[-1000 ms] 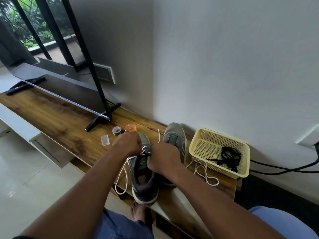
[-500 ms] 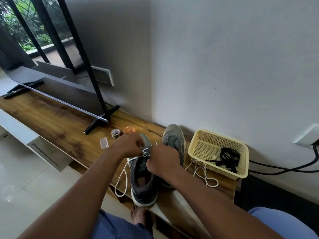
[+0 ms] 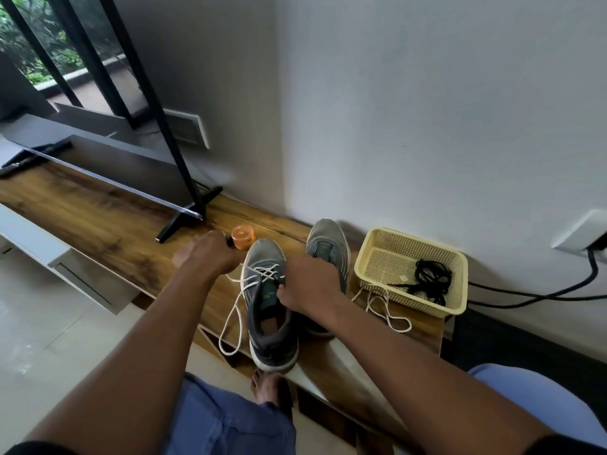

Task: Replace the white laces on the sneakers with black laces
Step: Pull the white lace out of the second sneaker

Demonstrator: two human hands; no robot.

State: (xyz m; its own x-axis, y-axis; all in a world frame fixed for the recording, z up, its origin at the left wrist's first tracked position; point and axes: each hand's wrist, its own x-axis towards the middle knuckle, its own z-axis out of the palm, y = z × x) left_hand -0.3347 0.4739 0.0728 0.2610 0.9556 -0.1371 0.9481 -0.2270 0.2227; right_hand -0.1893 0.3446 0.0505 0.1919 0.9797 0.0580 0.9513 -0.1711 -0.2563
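Observation:
Two grey sneakers stand on the wooden shelf. The near sneaker still has a white lace threaded at its top eyelets, with a long loop hanging off the shelf's front edge. My left hand is left of the toe, blurred, and pulls the white lace out sideways. My right hand grips the sneaker's tongue and collar. The far sneaker stands behind it with no lace. A loose white lace lies by the basket. Black laces lie in the yellow basket.
An orange round container sits beyond the near sneaker's toe. A TV on black feet stands at the left of the shelf. Black cables run from a wall socket at the right. My knees and a bare foot are below.
My left hand has moved left and away from the sneaker, drawing the white lace out of the eyelets. My right hand stays on the tongue. The head camera has shifted slightly.

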